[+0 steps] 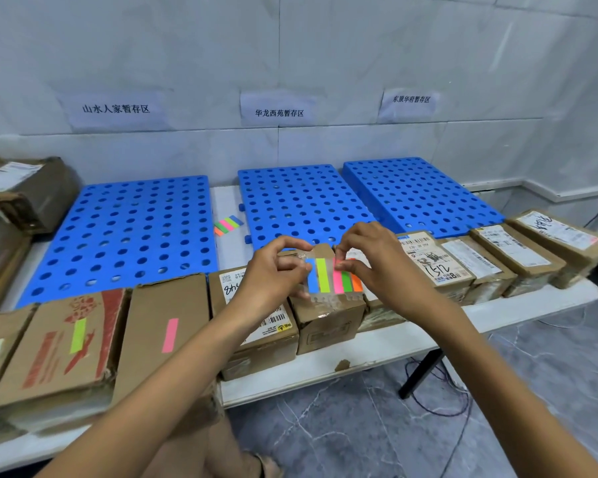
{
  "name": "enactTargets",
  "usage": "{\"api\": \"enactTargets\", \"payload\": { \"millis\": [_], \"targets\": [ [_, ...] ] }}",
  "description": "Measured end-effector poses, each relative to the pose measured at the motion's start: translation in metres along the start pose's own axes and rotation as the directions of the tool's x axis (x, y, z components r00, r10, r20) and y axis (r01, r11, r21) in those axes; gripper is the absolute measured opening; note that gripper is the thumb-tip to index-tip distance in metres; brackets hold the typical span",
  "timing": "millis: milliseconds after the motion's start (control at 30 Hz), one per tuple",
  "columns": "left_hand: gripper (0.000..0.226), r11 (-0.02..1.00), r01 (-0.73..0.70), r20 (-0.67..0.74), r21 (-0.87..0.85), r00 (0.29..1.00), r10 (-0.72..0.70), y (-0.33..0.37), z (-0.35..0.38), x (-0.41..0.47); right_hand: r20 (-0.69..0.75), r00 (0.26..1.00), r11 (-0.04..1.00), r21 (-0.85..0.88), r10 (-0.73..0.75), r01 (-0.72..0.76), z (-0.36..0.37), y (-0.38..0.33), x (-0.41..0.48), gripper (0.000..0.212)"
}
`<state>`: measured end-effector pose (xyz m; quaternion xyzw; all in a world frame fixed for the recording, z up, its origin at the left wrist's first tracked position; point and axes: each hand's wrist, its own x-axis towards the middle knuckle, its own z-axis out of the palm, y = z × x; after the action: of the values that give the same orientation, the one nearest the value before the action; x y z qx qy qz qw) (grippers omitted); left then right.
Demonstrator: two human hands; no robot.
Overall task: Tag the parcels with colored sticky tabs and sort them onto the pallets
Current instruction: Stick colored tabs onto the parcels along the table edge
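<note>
The white table (377, 343) carries a left pallet (125, 232), middle pallet (301, 201) and right pallet (418, 194), all blue and perforated, a strip of coloured sticky tabs (228, 224) between the first two, a row of cardboard parcels (166, 326) along the front edge, and apparently a further stack of parcels (21, 194) at far left.

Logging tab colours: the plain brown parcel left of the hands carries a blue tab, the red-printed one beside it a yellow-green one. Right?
Not quite. The head view shows the plain brown parcel carries a pink tab, not blue. The red-printed parcel beside it does carry a yellow-green tab.
</note>
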<state>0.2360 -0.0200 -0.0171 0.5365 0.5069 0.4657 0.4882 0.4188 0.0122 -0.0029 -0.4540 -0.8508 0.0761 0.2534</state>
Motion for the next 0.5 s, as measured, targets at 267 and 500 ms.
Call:
{"api": "enactTargets", "payload": {
  "millis": [267, 500],
  "targets": [
    [0.016, 0.997, 0.003, -0.010, -0.079, 1.000, -0.004, -0.002, -0.005, -0.001, -0.084, 0.996, 1.000, 0.020, -0.021, 0.023, 0.011, -0.007, -0.005, 0.009],
    [0.022, 0.985, 0.054, -0.051, -0.163, 0.997, -0.063, -0.003, -0.019, 0.003, -0.061, 0.997, 0.942, 0.334, 0.054, -0.030, 0.010, -0.028, 0.007, 0.007]
  ]
}}
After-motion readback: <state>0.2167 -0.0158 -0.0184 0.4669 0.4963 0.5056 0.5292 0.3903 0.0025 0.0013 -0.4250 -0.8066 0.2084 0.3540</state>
